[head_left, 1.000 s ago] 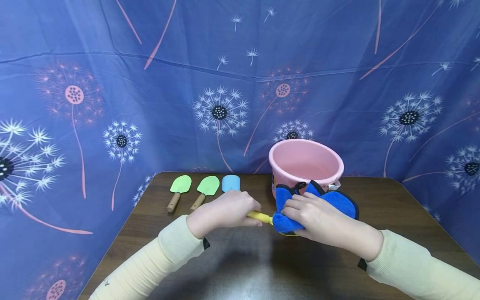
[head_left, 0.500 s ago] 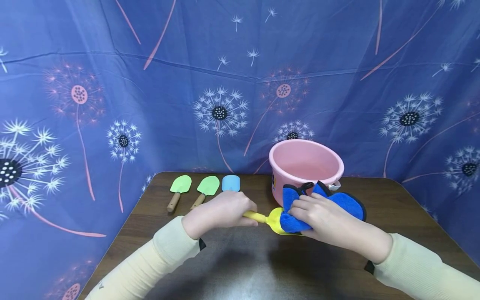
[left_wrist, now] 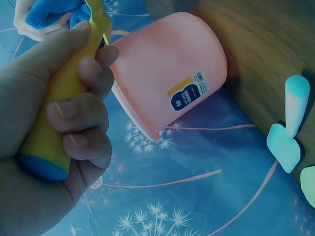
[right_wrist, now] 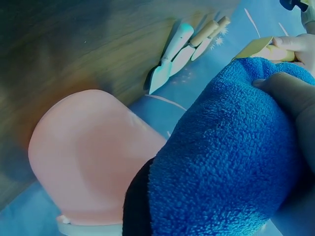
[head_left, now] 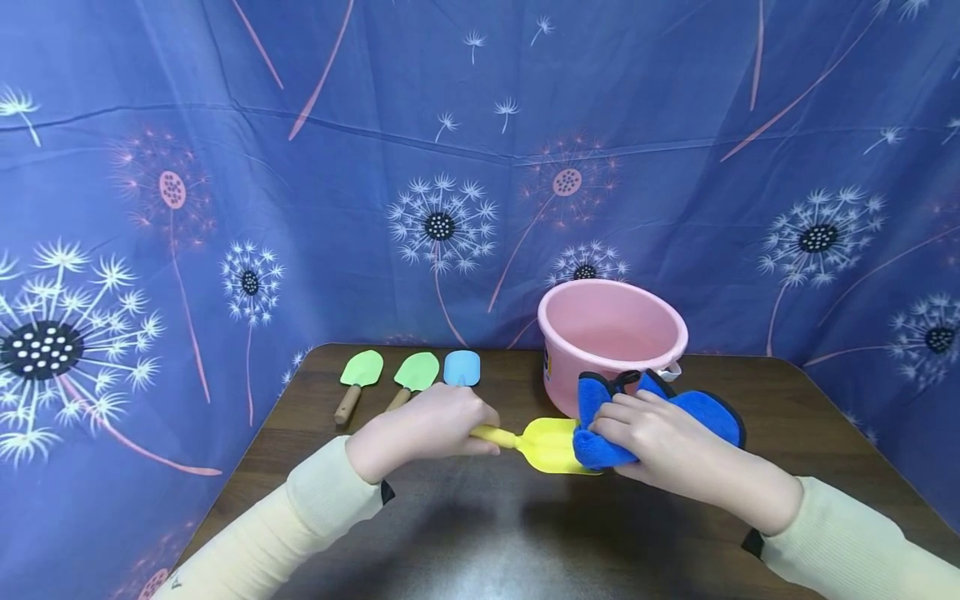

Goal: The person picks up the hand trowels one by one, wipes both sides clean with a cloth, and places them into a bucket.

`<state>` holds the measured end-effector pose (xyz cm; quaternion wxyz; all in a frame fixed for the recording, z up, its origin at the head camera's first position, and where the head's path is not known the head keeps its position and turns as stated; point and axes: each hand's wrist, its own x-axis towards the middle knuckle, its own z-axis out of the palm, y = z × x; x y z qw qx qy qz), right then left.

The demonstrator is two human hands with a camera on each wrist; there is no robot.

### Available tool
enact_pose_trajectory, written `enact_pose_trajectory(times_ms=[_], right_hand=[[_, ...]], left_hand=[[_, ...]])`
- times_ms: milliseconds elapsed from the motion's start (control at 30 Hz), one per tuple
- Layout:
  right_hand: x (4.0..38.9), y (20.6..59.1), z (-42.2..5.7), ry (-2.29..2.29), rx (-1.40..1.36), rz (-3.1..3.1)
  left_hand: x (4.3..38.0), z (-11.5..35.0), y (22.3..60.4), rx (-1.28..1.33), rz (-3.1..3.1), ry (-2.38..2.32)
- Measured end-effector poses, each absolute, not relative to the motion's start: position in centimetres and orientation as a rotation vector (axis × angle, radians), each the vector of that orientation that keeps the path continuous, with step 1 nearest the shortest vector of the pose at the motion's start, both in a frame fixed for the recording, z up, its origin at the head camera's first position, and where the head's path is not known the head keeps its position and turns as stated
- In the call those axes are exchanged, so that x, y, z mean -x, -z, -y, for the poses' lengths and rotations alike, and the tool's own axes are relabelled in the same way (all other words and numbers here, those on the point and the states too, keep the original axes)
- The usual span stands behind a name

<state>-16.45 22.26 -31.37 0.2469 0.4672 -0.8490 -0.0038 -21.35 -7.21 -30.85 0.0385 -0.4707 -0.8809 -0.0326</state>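
Observation:
My left hand [head_left: 431, 423] grips the yellow handle of a toy shovel [head_left: 551, 444], its fingers curled round the handle in the left wrist view. The yellow blade points right, above the table. A blue cloth [head_left: 705, 414] with black edging is bunched in my right hand [head_left: 660, 437], folded over the far end of the blade and hiding its tip. In the right wrist view the fluffy cloth [right_wrist: 226, 152] fills much of the picture, and the blade's edge shows beyond it.
Just behind the cloth stands a pink bucket [head_left: 558, 358] with a white handle. Two green shovels with wooden handles [head_left: 363, 368] [head_left: 417, 371] and a blue shovel [head_left: 461, 367] lie at the back left of the brown table [head_left: 480, 533]. A patterned blue curtain [head_left: 480, 108] hangs behind.
The left hand has moved left with the shovel, while the right hand and cloth have shifted right along the blade. More of the yellow blade now shows between them.

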Motion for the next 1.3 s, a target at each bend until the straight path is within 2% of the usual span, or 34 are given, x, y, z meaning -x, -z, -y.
enact_pose_trajectory(times_ms=[733,1033,1300], right_hand=[[16.1,32.9,-24.8,-0.092,-1.151,2.319],[15.8,33.8,-25.9,-0.223,-0.967,2.302],[15.6,35.6,-26.0,-0.559,-0.714,2.323]], left_hand=[[20.5,9.4,30.5,1.362,2.704,0.105],[20.5,10.5,29.6,1.318,2.664,0.149],[20.5,11.1,28.2,1.247,2.65,0.201]])
